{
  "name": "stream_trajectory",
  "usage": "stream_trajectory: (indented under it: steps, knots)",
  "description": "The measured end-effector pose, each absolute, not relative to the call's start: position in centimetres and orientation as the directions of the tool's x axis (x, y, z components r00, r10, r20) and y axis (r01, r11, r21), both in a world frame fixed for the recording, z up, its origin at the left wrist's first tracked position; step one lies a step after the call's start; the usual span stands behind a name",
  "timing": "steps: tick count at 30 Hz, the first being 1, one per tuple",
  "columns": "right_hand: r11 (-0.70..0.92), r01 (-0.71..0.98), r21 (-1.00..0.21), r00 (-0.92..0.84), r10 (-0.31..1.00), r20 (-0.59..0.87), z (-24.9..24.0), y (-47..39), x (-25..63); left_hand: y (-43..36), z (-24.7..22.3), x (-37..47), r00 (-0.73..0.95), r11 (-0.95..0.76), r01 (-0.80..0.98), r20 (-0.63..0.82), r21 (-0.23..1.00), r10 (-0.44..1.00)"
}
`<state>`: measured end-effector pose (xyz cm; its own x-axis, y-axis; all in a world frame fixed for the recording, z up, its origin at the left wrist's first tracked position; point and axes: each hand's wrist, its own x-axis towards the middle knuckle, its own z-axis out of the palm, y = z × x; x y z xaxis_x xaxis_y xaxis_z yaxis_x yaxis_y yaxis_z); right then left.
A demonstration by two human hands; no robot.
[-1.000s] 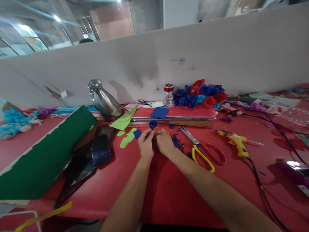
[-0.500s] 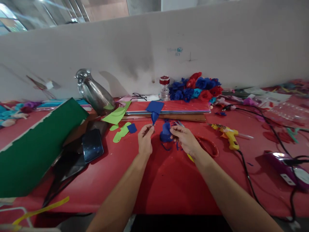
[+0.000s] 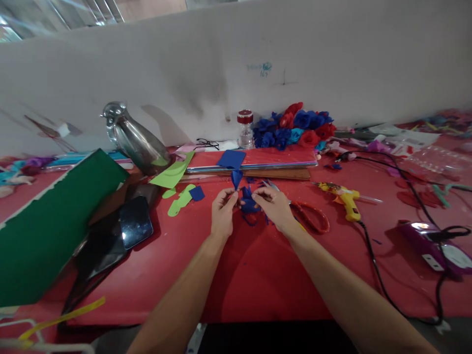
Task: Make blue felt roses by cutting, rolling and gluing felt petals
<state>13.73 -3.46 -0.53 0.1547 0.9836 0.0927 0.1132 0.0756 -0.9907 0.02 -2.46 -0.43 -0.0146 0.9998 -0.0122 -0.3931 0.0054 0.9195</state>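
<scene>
Near the middle of the red table, my left hand (image 3: 223, 210) pinches the lower tip of a rolled blue paper bud (image 3: 236, 179), which stands upright above the fingers. Close on its right, my right hand (image 3: 272, 204) has thumb and fingers pressed together on a blue paper petal (image 3: 248, 192). More blue paper pieces (image 3: 250, 206) lie on the table between and behind the hands. Red-handled scissors (image 3: 313, 216) rest just right of my right hand, their blades partly hidden behind it.
Behind the hands lies a stack of coloured sheets (image 3: 280, 156) with a blue paper square (image 3: 231, 159) on it. A yellow glue gun (image 3: 348, 200) with its cord lies right. A phone (image 3: 135, 223), steel jug (image 3: 138, 142) and green sheet (image 3: 55, 236) occupy the left. Paper flowers (image 3: 295, 129) sit against the wall.
My right hand has moved left with the blue petal, closer to the bud in my left hand. The petal now appears narrower. The view has shifted slightly.
</scene>
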Motion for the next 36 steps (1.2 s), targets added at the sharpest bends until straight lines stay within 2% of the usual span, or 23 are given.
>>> stream_trajectory:
  steps: [4,10,15,18,21,24,28,31,36]
  knots:
    - [0.102,0.084,-0.991,0.111,0.988,0.111,-0.5,-3.4,13.7,-2.3,-0.7,0.0,0.008,0.033,-0.404,-0.032,0.914,0.999]
    - [0.027,-0.024,-0.999,0.156,0.988,0.023,-0.4,-3.3,13.8,-1.7,-1.3,0.0,-0.002,0.021,-0.417,-0.024,0.909,1.0]
    - [-0.028,-0.247,-0.969,0.189,0.979,-0.076,-0.5,-3.0,14.1,-1.6,-1.3,-0.1,-0.072,0.007,-0.429,-0.041,0.903,0.997]
    - [0.027,-0.334,-0.942,0.234,0.971,-0.055,-0.2,-3.0,14.3,-1.7,-1.3,-0.1,-0.109,0.022,-0.385,-0.069,0.923,0.992]
    - [0.075,-0.267,-0.961,0.228,0.973,0.013,0.3,-3.3,14.2,-1.8,-1.1,0.0,-0.133,0.026,-0.339,-0.075,0.941,0.988]
    - [0.118,-0.141,-0.983,0.13,0.986,0.1,0.7,-4.1,13.4,-2.0,-1.1,0.2,-0.132,0.007,-0.347,-0.056,0.938,0.99]
    - [0.296,0.036,-0.955,0.048,0.954,0.297,0.8,-5.5,11.5,-2.7,-1.1,0.7,-0.12,-0.038,-0.361,-0.006,0.932,0.993]
    - [0.37,0.119,-0.921,0.093,0.92,0.381,0.6,-6.0,10.7,-3.2,-1.4,1.0,-0.105,-0.058,-0.339,0.023,0.939,0.994]
    - [0.374,0.212,-0.903,0.214,0.884,0.416,0.5,-5.8,11.1,-3.9,-1.6,1.6,-0.066,-0.058,-0.338,0.038,0.939,0.997]
